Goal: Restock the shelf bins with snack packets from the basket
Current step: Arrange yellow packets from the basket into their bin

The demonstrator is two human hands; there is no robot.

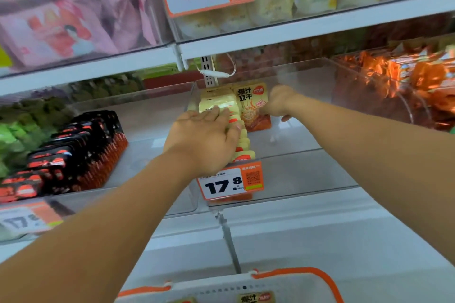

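Observation:
A clear plastic shelf bin (pixel 307 167) holds a row of pale yellow snack packets (pixel 243 142) standing along its left side. My left hand (pixel 204 138) lies over the top of that row, fingers fairly straight and pressing on the packets. At the back of the row one yellow-and-orange packet (pixel 253 108) stands upright facing me. My right hand (pixel 280 102) grips its right edge with curled fingers. The white basket with an orange rim (pixel 295 275) is at the bottom edge, with a matching packet (pixel 256 299) showing inside.
A 17.8 price tag (pixel 229 183) hangs on the bin's front. The left bin holds black packets (pixel 81 150), with green packets (pixel 14 135) further left. Orange packets (pixel 406 76) fill the right bin. The shelf above carries pink bags (pixel 61 19) and pale bags (pixel 283 0).

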